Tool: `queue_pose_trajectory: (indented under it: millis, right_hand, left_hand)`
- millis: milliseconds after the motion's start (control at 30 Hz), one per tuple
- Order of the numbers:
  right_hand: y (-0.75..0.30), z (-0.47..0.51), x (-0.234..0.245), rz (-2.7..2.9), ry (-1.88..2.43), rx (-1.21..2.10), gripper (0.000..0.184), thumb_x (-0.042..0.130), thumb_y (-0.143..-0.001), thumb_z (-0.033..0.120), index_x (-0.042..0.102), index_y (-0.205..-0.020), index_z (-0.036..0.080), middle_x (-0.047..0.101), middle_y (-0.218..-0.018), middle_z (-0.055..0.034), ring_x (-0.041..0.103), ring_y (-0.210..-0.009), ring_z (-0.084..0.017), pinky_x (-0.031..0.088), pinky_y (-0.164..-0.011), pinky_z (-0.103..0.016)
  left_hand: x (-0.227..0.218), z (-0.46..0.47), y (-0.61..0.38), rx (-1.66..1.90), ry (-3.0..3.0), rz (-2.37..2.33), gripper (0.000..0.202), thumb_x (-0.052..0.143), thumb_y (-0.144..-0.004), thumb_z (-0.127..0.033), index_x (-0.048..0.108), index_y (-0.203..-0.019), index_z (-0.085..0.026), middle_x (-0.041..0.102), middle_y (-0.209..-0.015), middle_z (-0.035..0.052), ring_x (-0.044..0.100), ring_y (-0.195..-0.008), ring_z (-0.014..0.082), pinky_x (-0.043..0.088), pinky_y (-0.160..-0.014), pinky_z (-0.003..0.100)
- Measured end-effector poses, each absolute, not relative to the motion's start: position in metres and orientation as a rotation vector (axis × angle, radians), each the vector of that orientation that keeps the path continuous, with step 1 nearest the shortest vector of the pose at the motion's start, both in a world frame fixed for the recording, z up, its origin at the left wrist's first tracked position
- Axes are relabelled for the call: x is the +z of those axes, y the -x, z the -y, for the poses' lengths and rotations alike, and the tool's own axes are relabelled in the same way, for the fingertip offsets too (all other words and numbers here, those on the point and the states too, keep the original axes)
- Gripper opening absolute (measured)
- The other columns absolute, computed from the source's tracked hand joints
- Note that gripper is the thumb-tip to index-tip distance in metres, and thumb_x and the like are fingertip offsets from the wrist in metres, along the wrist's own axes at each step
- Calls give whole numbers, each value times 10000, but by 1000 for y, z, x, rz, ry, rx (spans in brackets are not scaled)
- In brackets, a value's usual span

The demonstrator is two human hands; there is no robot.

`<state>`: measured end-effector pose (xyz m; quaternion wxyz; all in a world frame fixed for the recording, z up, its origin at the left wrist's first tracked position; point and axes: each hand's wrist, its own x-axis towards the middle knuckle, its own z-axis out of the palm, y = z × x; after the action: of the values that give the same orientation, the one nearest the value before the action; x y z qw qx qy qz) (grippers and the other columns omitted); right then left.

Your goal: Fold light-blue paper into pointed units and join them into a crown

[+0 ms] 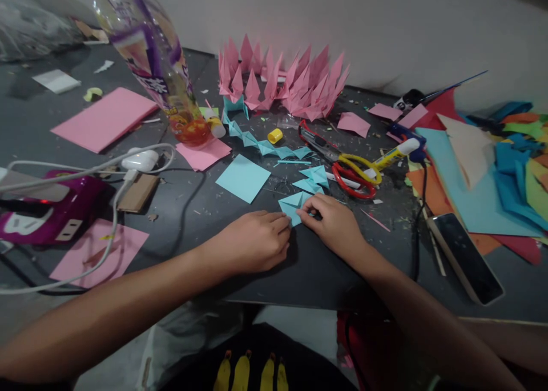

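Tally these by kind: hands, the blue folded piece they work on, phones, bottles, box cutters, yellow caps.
Hands: 2, left hand, right hand
Blue folded piece: 1
Phone: 1
Bottle: 1
Box cutter: 1
Yellow cap: 1
Total: 7

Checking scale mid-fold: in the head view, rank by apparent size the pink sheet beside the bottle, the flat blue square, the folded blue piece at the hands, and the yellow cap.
1. pink sheet
2. flat blue square
3. folded blue piece, partly hidden
4. yellow cap
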<state>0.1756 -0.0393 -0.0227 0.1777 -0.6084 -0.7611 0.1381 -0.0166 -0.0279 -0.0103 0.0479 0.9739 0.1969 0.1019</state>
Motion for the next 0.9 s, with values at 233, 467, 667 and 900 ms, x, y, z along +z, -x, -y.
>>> queue_pose_trajectory:
  millis: [233,467,667,900]
  right_hand:
    - [-175,39,-22,2157,1735,378,158,543,-823,293,523,-697,202,566,-718,2,525,-688,-149,330,-607,-248]
    - [-174,40,-21,2160,1742,381,146,551,-820,281,521,-703,200,561,-724,5,519,-692,-147,328,-614,-246]
    - [-173,40,-21,2147,1755,385,161,537,-832,282,514,-695,200,565,-729,6,518,-700,-144,321,-613,-246]
    - [-172,39,-22,2153,1766,352,141,542,-832,284,531,-717,203,581,-751,3,523,-706,-148,321,-603,-248]
  left_hand:
    - [-11,25,20,341,-2928,-598,242,464,-862,-248,639,-927,-95,665,-942,111,626,-864,209,516,-750,323]
    - [-9,27,17,256,-2920,-635,301,495,-843,-276,603,-1067,-105,628,-913,90,593,-837,207,497,-749,326]
    - [-9,29,16,207,-2934,-647,315,499,-843,-294,609,-1059,-91,611,-923,87,577,-836,213,494,-748,338]
    - [-5,31,13,181,-2926,-661,295,500,-830,-255,604,-1036,-71,618,-964,104,576,-873,219,489,-762,327]
